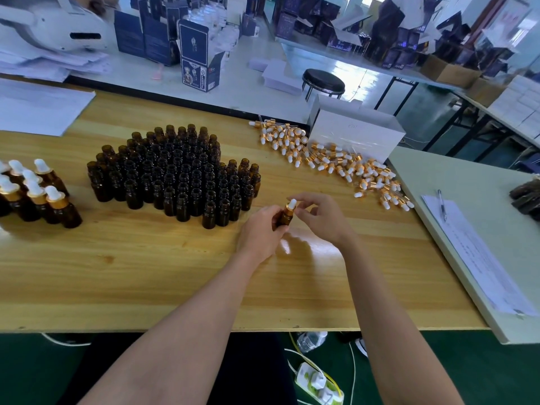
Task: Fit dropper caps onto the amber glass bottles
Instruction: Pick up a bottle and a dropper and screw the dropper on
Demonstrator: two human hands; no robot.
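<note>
Left hand: fingers curled round the body of one amber bottle, over the wooden table; whether its base touches the wood cannot be told.
Right hand: thumb and forefinger bent in, pinching the dropper cap seated on that bottle's neck.
Governing relation: bottle and cap share one long axis, near upright and leaning slightly right. The right hand is just beside the cap, the left hand below it on the glass.
Step, as judged: twisting the collar home.
Materials: smooth dark amber glass, cylindrical; shiny gold collar; rounded white bulb.
Stock: uncapped bottles stand tightly clustered, nearer the left hand. Loose caps lie scattered far right, beside a white box.
Finished: capped bottles at far left.
</note>
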